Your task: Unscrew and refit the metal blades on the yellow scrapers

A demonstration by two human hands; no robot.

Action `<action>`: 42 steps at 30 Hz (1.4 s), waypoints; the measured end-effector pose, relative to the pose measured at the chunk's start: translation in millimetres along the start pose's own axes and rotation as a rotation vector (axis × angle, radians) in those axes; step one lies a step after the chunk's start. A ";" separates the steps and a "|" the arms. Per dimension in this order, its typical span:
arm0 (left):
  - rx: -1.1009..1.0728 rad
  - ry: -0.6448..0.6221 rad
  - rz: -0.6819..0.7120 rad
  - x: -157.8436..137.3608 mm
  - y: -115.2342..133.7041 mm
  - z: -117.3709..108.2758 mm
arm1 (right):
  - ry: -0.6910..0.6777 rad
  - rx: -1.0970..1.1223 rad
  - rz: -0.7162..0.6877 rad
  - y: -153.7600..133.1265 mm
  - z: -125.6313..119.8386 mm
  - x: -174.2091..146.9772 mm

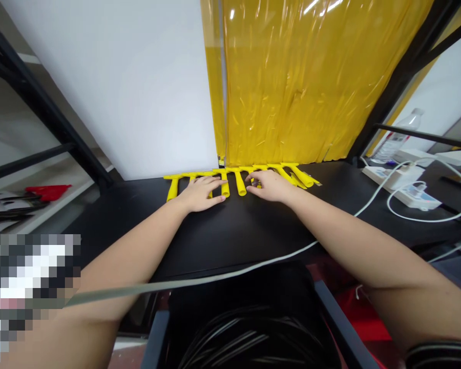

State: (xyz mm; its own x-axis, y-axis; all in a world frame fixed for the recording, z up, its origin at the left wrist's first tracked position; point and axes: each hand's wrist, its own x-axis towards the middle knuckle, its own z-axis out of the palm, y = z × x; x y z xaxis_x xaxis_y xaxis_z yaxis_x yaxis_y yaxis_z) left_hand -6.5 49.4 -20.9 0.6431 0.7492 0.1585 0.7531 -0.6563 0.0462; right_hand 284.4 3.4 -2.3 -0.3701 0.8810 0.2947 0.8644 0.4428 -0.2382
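Note:
Several yellow T-shaped plastic pieces (pixel 241 183) with hollow tube handles lie in a row along the back of the black table (pixel 215 241). Their wide heads point toward the wall, and their handles point at me. My left hand (pixel 202 193) rests over the left part of the row, open, with its fingers stretched across the handles and the thumb apart. Over the right part, my right hand (pixel 271 185) has loosely bent fingers, with a gap between thumb and fingertips. It covers part of the pieces below it, and nothing shows in its grasp.
A white panel (pixel 138 92) and a yellow plastic curtain (pixel 292 87) stand behind the row. To the right are a power strip (pixel 407 187) with white cables and a clear bottle (pixel 397 136). A cable (pixel 253 265) crosses before the table edge. Black frame bars (pixel 49 107) flank the table.

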 end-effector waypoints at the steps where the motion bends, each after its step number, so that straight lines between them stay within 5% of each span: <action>1: 0.010 -0.022 -0.007 1.2 0.9 1.8 | -0.032 -0.038 -0.024 -5.4 0.3 2.1; 7: 0.043 -0.057 0.015 2.8 9.3 4.0 | -0.151 -0.192 -0.057 -25.0 2.5 17.7; 14: 0.072 -0.019 -0.008 2.6 8.6 7.5 | -0.120 -0.270 0.074 -33.1 25.0 21.3; 26: 0.123 -0.012 -0.016 5.3 6.5 9.4 | -0.120 -0.294 0.054 -34.9 27.3 21.1; 36: 0.082 -0.060 -0.057 -2.8 -6.7 4.8 | -0.070 -0.286 -0.042 -42.6 33.0 18.3; 42: 0.094 -0.079 -0.071 -8.6 -13.7 2.2 | 0.076 -0.167 -0.046 -43.8 26.7 13.9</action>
State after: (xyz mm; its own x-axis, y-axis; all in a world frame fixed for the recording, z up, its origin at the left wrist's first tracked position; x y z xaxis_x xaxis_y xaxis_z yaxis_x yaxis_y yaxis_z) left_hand -22.0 52.2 -25.1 0.5939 0.8006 0.0797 0.8044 -0.5929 -0.0387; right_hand 232.3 0.7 -12.5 -0.3892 0.8425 0.3724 0.8939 0.4430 -0.0682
